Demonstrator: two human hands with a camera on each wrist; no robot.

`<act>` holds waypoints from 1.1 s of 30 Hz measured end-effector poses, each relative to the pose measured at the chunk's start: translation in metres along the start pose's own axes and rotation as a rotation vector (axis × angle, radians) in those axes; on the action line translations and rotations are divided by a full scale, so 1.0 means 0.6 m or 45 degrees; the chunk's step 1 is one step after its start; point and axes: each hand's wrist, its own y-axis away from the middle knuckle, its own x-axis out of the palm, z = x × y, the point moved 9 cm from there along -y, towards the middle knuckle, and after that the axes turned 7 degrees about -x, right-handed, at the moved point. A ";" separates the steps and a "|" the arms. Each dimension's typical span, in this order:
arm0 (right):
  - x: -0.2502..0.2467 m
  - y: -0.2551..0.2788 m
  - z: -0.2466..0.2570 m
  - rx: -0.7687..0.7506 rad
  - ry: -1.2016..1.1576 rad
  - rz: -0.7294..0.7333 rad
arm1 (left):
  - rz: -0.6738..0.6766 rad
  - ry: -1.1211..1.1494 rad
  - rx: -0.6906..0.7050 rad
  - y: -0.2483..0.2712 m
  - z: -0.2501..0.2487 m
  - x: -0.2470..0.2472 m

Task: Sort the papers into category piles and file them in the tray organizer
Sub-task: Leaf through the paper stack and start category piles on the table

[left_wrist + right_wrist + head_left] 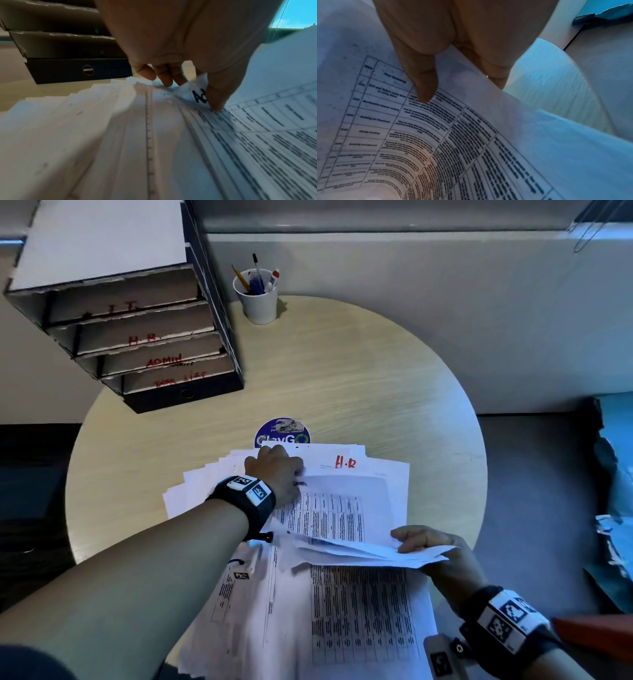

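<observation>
The left hand (275,470) reaches forward over the spread of white printed papers (342,604); in the left wrist view its thumb and forefinger (217,94) pinch a curled corner of a sheet lettered in black, the other fingers resting on the sheets beside it. The right hand (433,546) is near the right edge of the table; its thumb lies on top and its fingers curl beneath a lifted bundle of table-printed sheets (342,518), so both hands are closed on paper and stand well apart, one at each end of the raised sheets.

The papers lie fanned across the near half of the round pale wood-grain table (342,364), their long axis running from the near edge toward the middle; a sheet marked "H.R" in red (346,462) shows at the far end of the fan, just beside the left hand. A round blue sticker (282,433) peeks out beyond it.

The dark cardboard tray organizer (144,337), with red-lettered shelves reading I.T., H.R., ADMIN and a blurred fourth, stands at the far left edge; it lies forward and left of both hands, so the left hand is the nearer, and sheets would likely enter lengthwise. A white cup of pens (257,296) sits at the far edge.
</observation>
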 end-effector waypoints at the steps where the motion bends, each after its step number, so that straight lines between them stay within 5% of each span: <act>1: 0.002 0.000 0.001 -0.009 -0.006 0.013 | -0.030 0.046 0.033 0.004 0.000 -0.007; 4: -0.006 -0.002 0.002 -0.131 0.131 0.018 | -0.067 0.385 0.218 0.045 -0.015 -0.040; 9: 0.003 -0.003 0.001 -0.114 0.104 0.034 | 0.174 0.896 0.511 0.160 -0.034 -0.040; 11: 0.013 -0.007 0.001 -0.084 0.080 0.025 | 0.285 1.177 0.417 0.170 -0.018 -0.029; 13: 0.016 -0.009 0.001 -0.084 0.139 -0.002 | 0.182 1.378 0.196 0.142 0.018 -0.027; 16: 0.011 -0.002 0.006 -0.061 0.079 -0.063 | -0.106 1.006 0.018 0.071 0.050 -0.031; 19: 0.001 0.009 0.009 -0.069 0.121 -0.098 | 0.084 0.099 0.122 0.026 -0.004 0.009; 21: -0.009 0.018 0.002 -0.024 0.068 -0.131 | 0.131 -0.138 0.075 0.014 -0.023 0.018; 26: -0.024 0.024 0.012 -0.088 0.070 -0.235 | -0.028 -0.129 0.088 0.004 -0.029 0.011; 33: -0.025 0.021 -0.007 -0.014 -0.249 -0.240 | -0.354 0.480 0.600 0.112 -0.035 -0.042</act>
